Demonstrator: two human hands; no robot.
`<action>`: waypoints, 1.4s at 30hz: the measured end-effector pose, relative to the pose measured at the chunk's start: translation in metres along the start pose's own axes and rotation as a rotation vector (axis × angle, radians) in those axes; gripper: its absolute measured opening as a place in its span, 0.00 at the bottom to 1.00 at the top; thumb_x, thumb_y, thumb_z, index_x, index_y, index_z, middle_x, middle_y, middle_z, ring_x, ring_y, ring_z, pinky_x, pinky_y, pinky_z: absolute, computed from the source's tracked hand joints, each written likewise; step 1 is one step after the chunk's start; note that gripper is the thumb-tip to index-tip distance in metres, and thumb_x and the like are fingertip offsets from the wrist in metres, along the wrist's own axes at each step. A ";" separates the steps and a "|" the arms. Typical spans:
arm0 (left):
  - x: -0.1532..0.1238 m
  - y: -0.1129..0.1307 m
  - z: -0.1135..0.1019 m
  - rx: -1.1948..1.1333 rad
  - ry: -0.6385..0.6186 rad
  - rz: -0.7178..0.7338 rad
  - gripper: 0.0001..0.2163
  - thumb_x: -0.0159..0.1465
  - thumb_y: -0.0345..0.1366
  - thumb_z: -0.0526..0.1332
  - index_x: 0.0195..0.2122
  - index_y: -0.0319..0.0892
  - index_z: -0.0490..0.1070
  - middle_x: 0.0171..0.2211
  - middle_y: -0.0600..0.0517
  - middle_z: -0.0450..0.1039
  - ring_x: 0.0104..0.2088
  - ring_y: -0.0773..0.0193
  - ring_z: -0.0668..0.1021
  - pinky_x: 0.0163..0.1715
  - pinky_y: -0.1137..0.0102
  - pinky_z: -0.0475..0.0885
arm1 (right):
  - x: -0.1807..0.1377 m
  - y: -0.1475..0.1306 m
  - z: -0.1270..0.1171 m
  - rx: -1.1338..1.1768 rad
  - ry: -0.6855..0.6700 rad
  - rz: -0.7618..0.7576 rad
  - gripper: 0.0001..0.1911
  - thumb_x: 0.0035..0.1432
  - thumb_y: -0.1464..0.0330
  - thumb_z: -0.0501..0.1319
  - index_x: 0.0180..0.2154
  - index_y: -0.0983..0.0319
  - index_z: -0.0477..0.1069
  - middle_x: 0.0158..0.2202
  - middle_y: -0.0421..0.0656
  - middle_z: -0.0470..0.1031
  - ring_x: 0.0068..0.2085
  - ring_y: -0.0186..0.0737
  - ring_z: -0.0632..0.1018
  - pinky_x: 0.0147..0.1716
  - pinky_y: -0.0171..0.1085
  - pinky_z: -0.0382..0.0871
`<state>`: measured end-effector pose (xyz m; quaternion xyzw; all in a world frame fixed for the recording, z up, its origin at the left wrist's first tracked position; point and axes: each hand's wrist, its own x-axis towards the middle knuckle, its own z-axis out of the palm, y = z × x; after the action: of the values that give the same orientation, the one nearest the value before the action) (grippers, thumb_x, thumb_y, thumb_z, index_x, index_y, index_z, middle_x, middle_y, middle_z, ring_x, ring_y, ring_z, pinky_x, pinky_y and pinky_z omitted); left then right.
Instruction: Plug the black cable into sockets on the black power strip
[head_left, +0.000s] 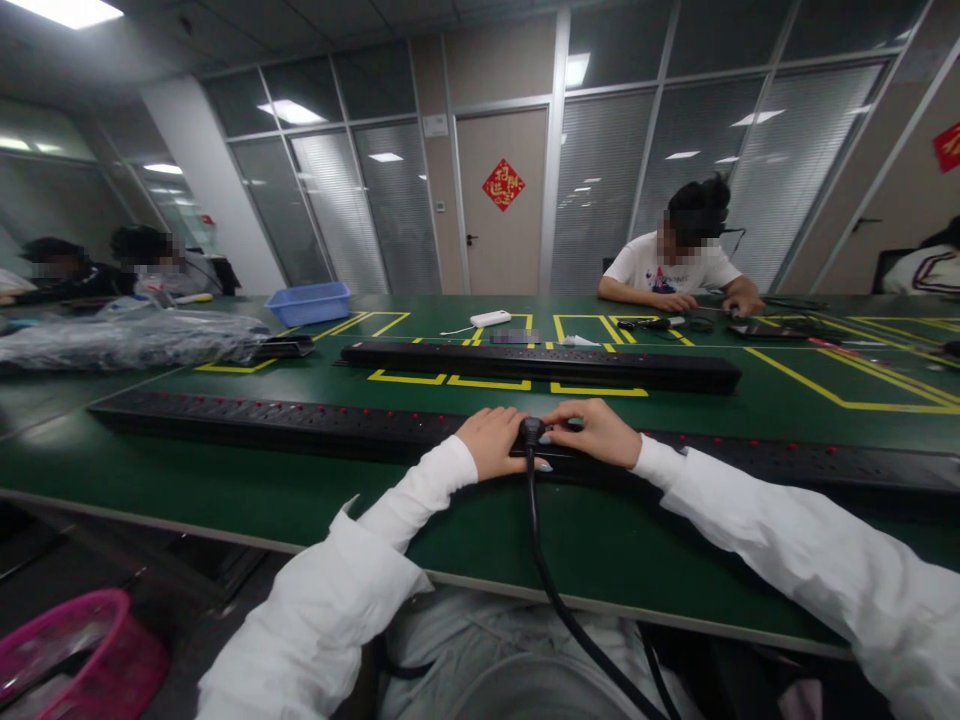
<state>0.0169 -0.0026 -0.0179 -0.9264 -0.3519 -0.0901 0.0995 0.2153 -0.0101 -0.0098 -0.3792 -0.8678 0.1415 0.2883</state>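
Note:
A long black power strip with red dots lies across the green table in front of me. A black plug stands in it at the middle, and its black cable runs down toward my lap. My left hand rests closed on the strip just left of the plug. My right hand curls its fingers round the plug from the right and presses on the strip.
A second black power strip lies further back among yellow floor-tape markings. A blue tray, plastic-wrapped goods and a white device sit beyond. A person in white works opposite; others sit far left. A pink basket stands below left.

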 end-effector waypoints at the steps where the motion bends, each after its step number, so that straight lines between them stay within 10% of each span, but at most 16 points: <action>1: 0.000 0.000 0.000 -0.010 -0.006 -0.007 0.30 0.54 0.59 0.43 0.48 0.40 0.56 0.39 0.47 0.66 0.40 0.56 0.69 0.39 0.64 0.62 | 0.001 -0.002 0.002 -0.002 0.002 0.003 0.12 0.49 0.64 0.57 0.34 0.64 0.72 0.25 0.40 0.69 0.27 0.32 0.68 0.29 0.31 0.60; 15: 0.000 -0.006 0.000 0.020 -0.062 0.002 0.21 0.58 0.51 0.45 0.39 0.39 0.60 0.36 0.47 0.66 0.37 0.58 0.70 0.36 0.65 0.63 | 0.011 -0.010 -0.001 -0.029 -0.157 -0.088 0.18 0.50 0.64 0.56 0.43 0.63 0.59 0.30 0.40 0.65 0.27 0.31 0.66 0.27 0.31 0.59; 27: 0.001 -0.008 0.001 -0.006 -0.070 -0.008 0.18 0.60 0.47 0.43 0.42 0.38 0.58 0.38 0.46 0.67 0.39 0.57 0.70 0.37 0.64 0.64 | 0.026 -0.028 0.007 -0.566 -0.032 -0.364 0.22 0.49 0.51 0.50 0.34 0.64 0.60 0.31 0.47 0.67 0.33 0.43 0.67 0.38 0.41 0.53; 42: 0.000 -0.010 0.003 0.004 -0.081 0.001 0.22 0.60 0.49 0.42 0.45 0.37 0.57 0.41 0.44 0.66 0.40 0.55 0.70 0.38 0.63 0.64 | 0.024 -0.029 0.015 -0.616 -0.066 -0.214 0.24 0.51 0.47 0.45 0.35 0.62 0.57 0.32 0.47 0.71 0.31 0.43 0.72 0.22 0.32 0.51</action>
<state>0.0109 0.0058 -0.0197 -0.9293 -0.3553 -0.0518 0.0869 0.1768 -0.0122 0.0015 -0.3504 -0.9136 -0.1467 0.1451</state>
